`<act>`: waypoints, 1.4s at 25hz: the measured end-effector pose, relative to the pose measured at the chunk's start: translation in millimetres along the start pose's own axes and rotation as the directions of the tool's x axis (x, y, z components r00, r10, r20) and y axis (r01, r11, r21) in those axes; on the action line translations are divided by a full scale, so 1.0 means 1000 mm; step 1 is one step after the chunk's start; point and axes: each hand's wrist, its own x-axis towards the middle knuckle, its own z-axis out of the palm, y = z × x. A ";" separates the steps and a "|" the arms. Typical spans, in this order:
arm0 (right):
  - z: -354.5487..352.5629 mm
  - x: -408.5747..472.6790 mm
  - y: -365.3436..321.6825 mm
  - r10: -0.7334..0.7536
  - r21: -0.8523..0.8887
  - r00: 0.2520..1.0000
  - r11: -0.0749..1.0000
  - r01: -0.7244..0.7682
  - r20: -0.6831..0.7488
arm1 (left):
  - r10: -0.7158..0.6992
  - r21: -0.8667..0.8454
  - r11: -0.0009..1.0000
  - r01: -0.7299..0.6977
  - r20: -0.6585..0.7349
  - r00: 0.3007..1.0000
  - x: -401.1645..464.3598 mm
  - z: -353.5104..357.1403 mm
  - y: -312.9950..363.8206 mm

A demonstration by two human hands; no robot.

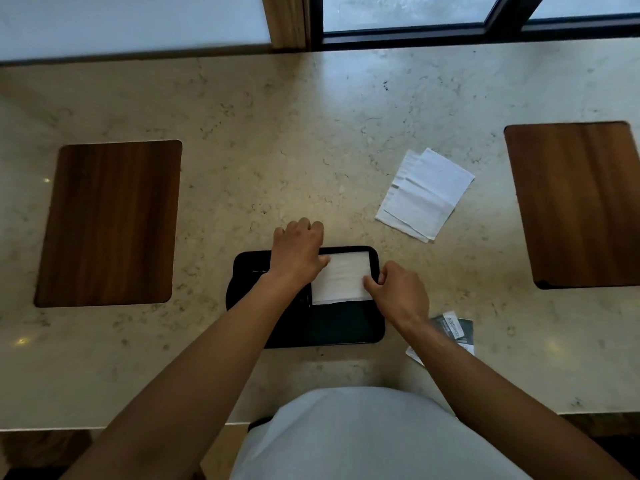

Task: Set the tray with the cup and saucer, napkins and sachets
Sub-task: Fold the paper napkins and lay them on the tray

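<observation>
Black tray (332, 327) on the marble counter (311, 150), a white napkin (341, 280) laid flat in its far right part. Left grip (298, 254) resting over the tray's far edge, fingers curled down, thumb tip on the napkin's left edge; whether anything is pinched, cannot tell. Right grip (398, 292) at the napkin's near right corner, thumb and forefinger narrow on that corner. Beyond and to the right of the right grip, well apart, loose white napkins (426, 194) overlapping on the counter. Just behind the right wrist, dark printed sachets (457, 330) partly hidden by the forearm. Far left and far right of both grips, two wooden inlay panels (110, 223) set into the counter.
</observation>
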 end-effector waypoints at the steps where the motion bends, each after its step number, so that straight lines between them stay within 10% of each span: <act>1: 0.000 0.000 0.000 0.002 -0.005 1.000 1.000 -0.002 0.008 | 0.002 0.006 1.000 -0.002 0.002 1.000 0.000 0.001 0.000; 17: 0.000 -0.001 0.003 0.017 0.081 1.000 0.997 -0.018 0.008 | 0.029 -0.091 0.996 -0.025 0.038 0.999 0.002 0.000 0.004; 29: -0.049 0.072 0.031 0.114 0.321 0.979 0.946 -0.054 -0.170 | 0.192 -0.274 0.947 -0.167 0.067 0.979 0.067 -0.011 0.050; 35: -0.084 0.129 0.071 0.096 0.158 0.926 0.987 -0.040 -0.365 | 0.309 -0.267 0.916 -0.300 -0.007 0.951 0.144 -0.018 0.100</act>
